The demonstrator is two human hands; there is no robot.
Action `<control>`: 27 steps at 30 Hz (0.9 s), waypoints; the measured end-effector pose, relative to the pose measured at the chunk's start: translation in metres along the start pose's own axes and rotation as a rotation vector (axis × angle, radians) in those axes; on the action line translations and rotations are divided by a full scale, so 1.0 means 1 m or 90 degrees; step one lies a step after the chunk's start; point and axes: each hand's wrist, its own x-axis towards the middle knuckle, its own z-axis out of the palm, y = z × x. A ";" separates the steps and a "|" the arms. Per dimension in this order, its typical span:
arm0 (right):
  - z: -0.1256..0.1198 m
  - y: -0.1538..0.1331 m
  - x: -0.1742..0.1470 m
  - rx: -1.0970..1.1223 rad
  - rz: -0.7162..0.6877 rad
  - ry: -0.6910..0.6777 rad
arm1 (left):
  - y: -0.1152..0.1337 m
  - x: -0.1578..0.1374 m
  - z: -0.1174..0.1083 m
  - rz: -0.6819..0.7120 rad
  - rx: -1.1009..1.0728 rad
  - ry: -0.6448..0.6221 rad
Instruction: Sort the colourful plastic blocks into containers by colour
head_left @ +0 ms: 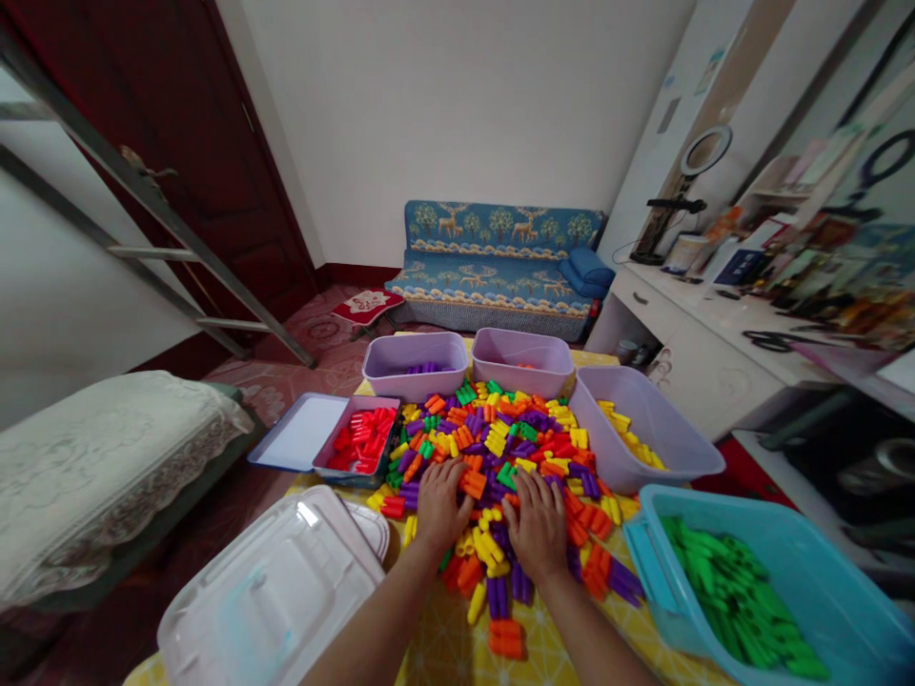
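A heap of ribbed plastic building blocks in orange, yellow, purple, red and green covers the middle of the table. My left hand lies on the near left of the heap, fingers stretched out. Beside its thumb and index finger is an orange block; a firm grip on it does not show. To the right, my right hand rests palm down on the blocks with its fingers spread. A green block lies by its fingertips. Whatever is under both palms is hidden.
Lilac bins holding a few blocks stand behind and right. A blue tub holds green blocks; an open case holds red ones. A clear lid lies front left on the yellow tablecloth.
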 end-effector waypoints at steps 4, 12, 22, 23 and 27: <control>-0.003 -0.001 0.001 -0.009 -0.005 -0.004 | 0.000 0.000 -0.005 0.000 -0.029 0.009; -0.004 -0.002 0.001 -0.018 -0.003 -0.019 | 0.003 0.013 -0.032 -0.007 -0.090 -0.053; -0.013 -0.013 0.015 -0.041 0.037 -0.080 | -0.009 0.005 -0.020 -0.016 -0.068 -0.046; -0.013 -0.014 0.017 -0.042 0.043 -0.082 | -0.008 0.004 -0.020 -0.017 -0.060 -0.044; -0.014 -0.016 0.030 -0.049 0.053 -0.086 | -0.002 0.007 -0.025 -0.035 -0.055 -0.047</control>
